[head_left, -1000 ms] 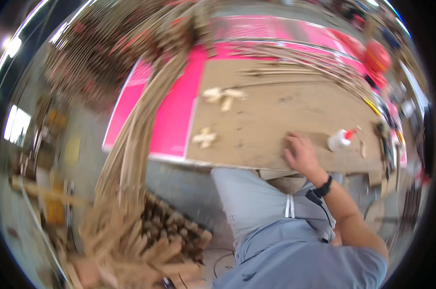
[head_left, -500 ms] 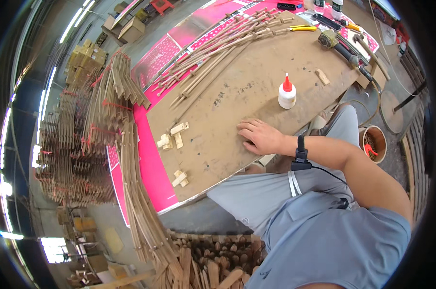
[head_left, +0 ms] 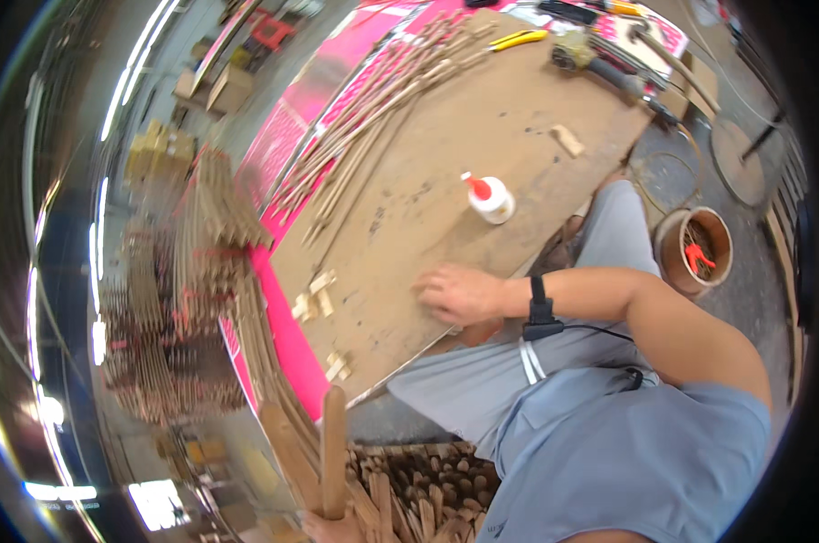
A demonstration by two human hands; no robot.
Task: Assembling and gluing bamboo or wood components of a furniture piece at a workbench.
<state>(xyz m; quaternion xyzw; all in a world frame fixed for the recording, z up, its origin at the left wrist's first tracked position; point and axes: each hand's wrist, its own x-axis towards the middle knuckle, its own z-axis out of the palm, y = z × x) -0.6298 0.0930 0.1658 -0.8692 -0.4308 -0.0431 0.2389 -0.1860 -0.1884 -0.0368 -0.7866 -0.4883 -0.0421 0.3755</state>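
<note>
My right hand [head_left: 459, 294] rests on the brown work board [head_left: 409, 208] near its front edge, fingers loosely bent and holding nothing. At the lower edge of the picture, my left hand [head_left: 332, 528] is closed on wooden slats with rounded ends. One slat [head_left: 334, 443] stands upright and another slat [head_left: 290, 448] leans beside it; most of that hand is cut off. Beyond my right hand stands a white glue bottle [head_left: 493, 203] with a red nozzle. Small pale wooden blocks [head_left: 315, 299] lie at the board's left side, and a single wooden block [head_left: 568, 140] lies farther right.
Long thin wooden rods [head_left: 373, 118] lie across the far left. Yellow-handled pliers [head_left: 518, 40], an angle grinder [head_left: 599, 68] and a hammer [head_left: 672, 63] are at the far right. A bucket [head_left: 672, 253] stands right; a crate of wooden slats [head_left: 436, 493] is below the front edge.
My left hand has come into view at the bottom with wooden slats raised in it. The view has shifted and tilted; my right hand still rests on the board.
</note>
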